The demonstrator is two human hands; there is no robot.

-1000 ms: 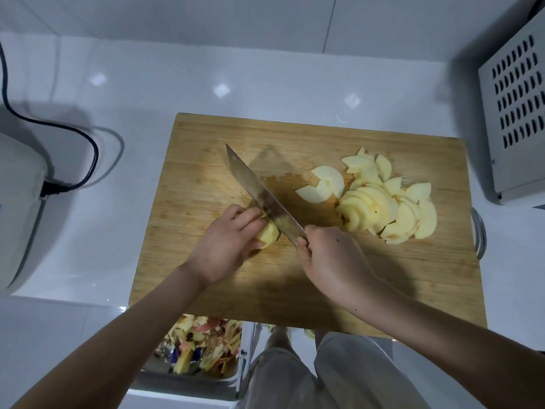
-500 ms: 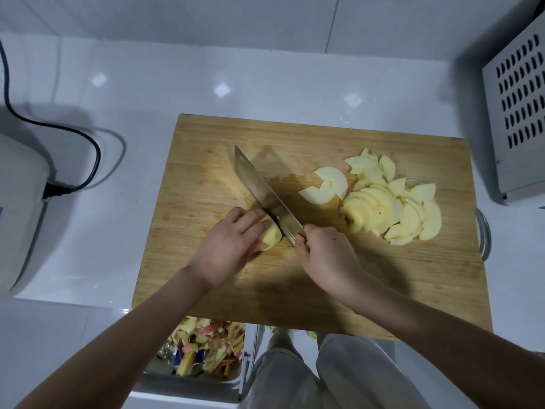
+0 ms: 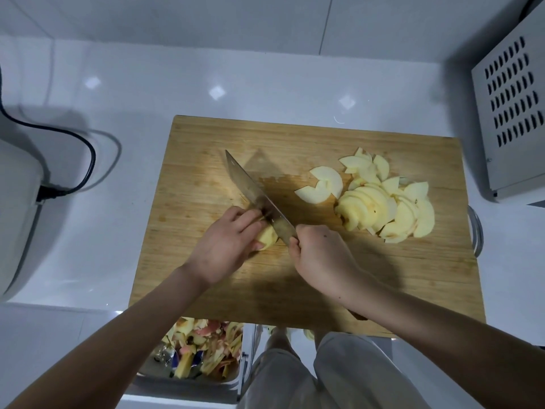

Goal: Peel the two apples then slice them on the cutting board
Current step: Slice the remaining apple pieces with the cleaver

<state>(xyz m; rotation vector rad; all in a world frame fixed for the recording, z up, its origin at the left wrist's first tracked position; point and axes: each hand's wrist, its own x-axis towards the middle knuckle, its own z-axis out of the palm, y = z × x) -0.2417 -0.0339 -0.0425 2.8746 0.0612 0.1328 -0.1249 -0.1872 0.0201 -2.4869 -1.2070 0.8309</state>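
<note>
A wooden cutting board (image 3: pixel 206 160) lies on the white counter. My left hand (image 3: pixel 227 246) presses a peeled apple piece (image 3: pixel 267 239) onto the board near its middle. My right hand (image 3: pixel 318 255) grips the handle of a broad knife (image 3: pixel 253 196), whose blade lies against the right side of the apple piece and points away to the upper left. A heap of pale apple slices (image 3: pixel 386 202) lies on the right part of the board, with two loose slices (image 3: pixel 323 184) just left of it.
A white appliance (image 3: pixel 17 208) with a black cable (image 3: pixel 76 143) stands at the left. A grey vented metal box (image 3: pixel 513 107) stands at the right. Below the counter edge, a bin (image 3: pixel 203 352) holds apple peels. A metal rim (image 3: pixel 476 231) shows past the board's right edge.
The knife blade has shifted slightly left across the apple piece and my left fingers have drawn back a little. The slice heap has not moved.
</note>
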